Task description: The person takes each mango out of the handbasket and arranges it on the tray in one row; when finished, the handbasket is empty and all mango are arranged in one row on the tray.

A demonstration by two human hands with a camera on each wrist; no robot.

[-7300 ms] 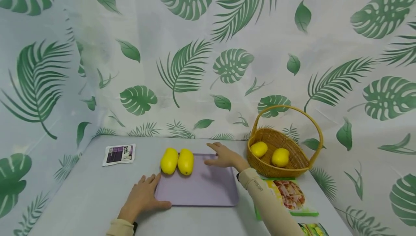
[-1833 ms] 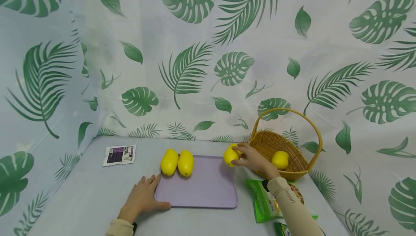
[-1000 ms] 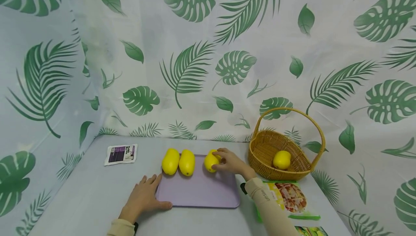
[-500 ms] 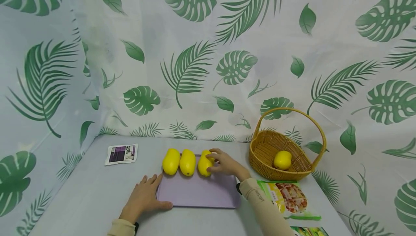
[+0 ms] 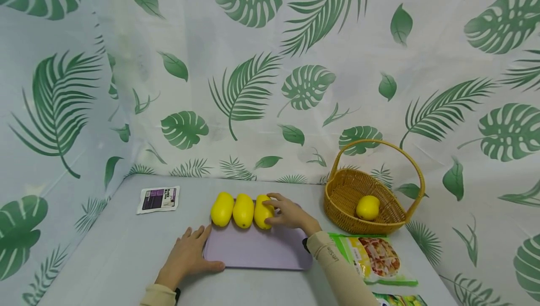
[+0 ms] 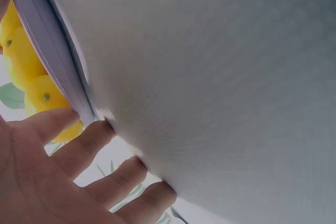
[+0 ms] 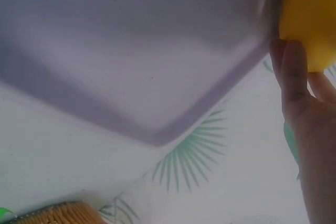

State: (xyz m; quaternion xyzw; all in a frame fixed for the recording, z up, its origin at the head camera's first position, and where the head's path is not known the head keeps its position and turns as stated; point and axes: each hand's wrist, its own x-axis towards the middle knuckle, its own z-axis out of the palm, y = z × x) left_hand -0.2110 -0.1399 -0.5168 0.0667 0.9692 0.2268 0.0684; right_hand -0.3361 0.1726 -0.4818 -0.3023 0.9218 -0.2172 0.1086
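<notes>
Since the earlier frames, a third yellow lemon (image 5: 263, 212) has left the woven wicker basket (image 5: 377, 221) for the flat lilac plastic tray (image 5: 257, 252), which suggests the row is filling. Nearest, the left hand (image 5: 188, 257) lies spread, fingers flat on the tray's left edge. Beyond, the right hand (image 5: 288, 212) curls around that lemon, set just beside two others at the tray's far edge. Right of the tray, the basket holds one lemon (image 5: 367, 207).
</notes>
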